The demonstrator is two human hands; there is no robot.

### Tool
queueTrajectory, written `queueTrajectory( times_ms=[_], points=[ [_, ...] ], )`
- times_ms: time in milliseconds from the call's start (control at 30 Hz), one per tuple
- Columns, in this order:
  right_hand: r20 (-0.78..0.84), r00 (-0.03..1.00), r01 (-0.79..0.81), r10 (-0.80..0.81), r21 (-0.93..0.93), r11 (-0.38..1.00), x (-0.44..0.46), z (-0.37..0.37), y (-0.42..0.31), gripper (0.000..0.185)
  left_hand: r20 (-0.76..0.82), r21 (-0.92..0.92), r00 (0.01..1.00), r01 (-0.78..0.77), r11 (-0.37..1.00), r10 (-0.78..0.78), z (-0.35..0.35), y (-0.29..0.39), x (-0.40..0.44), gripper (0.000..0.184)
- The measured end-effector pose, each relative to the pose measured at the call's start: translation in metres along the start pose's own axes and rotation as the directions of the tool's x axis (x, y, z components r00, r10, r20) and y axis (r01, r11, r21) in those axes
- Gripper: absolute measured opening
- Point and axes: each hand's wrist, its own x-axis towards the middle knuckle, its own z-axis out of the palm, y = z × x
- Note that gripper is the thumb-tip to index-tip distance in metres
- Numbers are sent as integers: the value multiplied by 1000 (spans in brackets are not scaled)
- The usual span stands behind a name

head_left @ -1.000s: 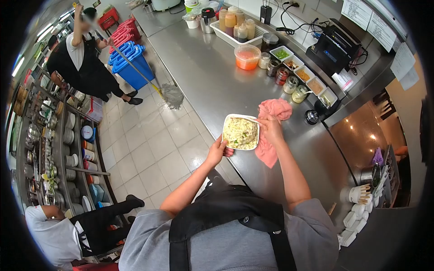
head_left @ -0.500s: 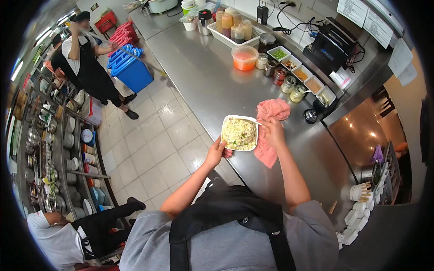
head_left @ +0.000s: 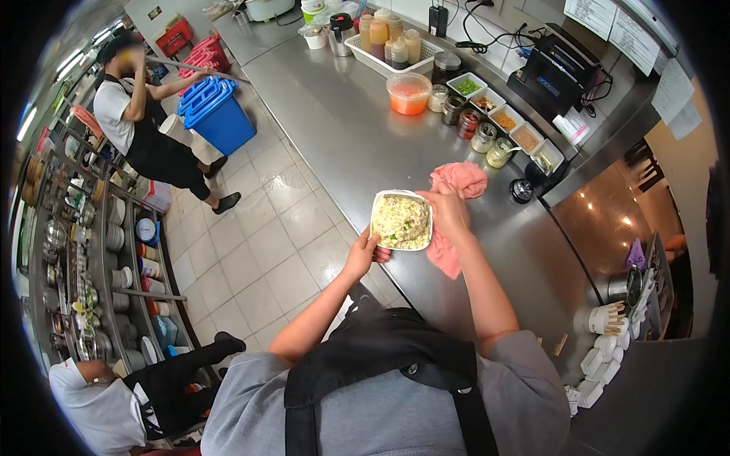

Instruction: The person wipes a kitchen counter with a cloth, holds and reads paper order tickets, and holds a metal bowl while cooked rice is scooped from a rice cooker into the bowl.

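A square white bowl point(head_left: 375, 238) heaped with pale chopped food point(head_left: 403, 220) flecked with green sits at the counter's near edge. My left hand point(head_left: 363, 257) grips its lower left side, thumb at the rim and fingers underneath. At the bowl's upper right corner, my right hand point(head_left: 447, 210) is closed, fingertips close to the rim; whatever it holds is hidden from above. A pink cloth point(head_left: 461, 180) lies crumpled on the counter, partly beneath and behind my right hand.
On the steel counter point(head_left: 327, 114) stand a tub of orange-red food point(head_left: 408, 94), several jars point(head_left: 484, 137), small white trays point(head_left: 525, 137) and a basket of squeeze bottles point(head_left: 390, 42). A co-worker point(head_left: 144, 114) holding a pole stands by a blue bin point(head_left: 220, 121); another person point(head_left: 99, 403) is lower left.
My right hand has shifted left and slightly up to the bowl's corner; the pale handle at its fingers no longer shows. The standing co-worker has moved closer, with an arm stretched along the pole.
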Motion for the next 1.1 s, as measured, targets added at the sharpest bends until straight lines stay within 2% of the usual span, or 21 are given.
queueTrajectory(
  times_ms=[33, 67, 133, 267, 333, 533, 700, 867, 967, 1067, 1100],
  points=[
    [-16, 995, 100, -100, -28, 995, 3, 4, 0, 28, -2, 0, 1000, -2, 1000, 2, 0, 1, 0, 49],
    [-16, 994, 104, -105, -26, 994, 4, 7, 0, 28, 8, 12, 1000, 4, 1000, -4, 0, 2, -1, 48],
    [163, 985, 67, -50, -100, 993, 6, 7, -5, 26, 14, 25, 1000, 10, 1000, -10, -1, 3, -2, 48],
    [149, 977, 173, -151, -149, 973, 5, -7, -13, 27, 19, 17, 1000, -1, 1000, 1, -1, 1, -1, 48],
    [103, 962, 271, -253, -235, 934, 5, -9, -20, 28, 24, 21, 1000, -8, 1000, 8, 0, 1, -1, 48],
    [145, 930, 366, -338, -275, 889, -10, -10, -22, 30, -1, -14, 1000, -4, 1000, 4, 1, 0, 0, 49],
    [102, 937, 350, -335, -244, 904, -13, -18, -24, 29, -36, -5, 999, 0, 1000, 0, 3, -3, 0, 50],
    [89, 932, 362, -351, -224, 905, -16, -16, -38, 30, -6, -18, 1000, 1, 1000, -1, 0, -2, 0, 48],
    [119, 899, 437, -421, -296, 850, -22, -17, -34, 31, 24, -11, 1000, 8, 1000, -7, 0, 4, -3, 47],
    [127, 912, 410, -390, -291, 864, -28, -25, -23, 33, 6, -21, 1000, 2, 1000, -2, 1, 1, -1, 47],
    [75, 963, 268, -258, -221, 938, -29, -24, -18, 33, -11, -32, 1000, -11, 999, 11, 3, 1, -1, 47]
  ],
)
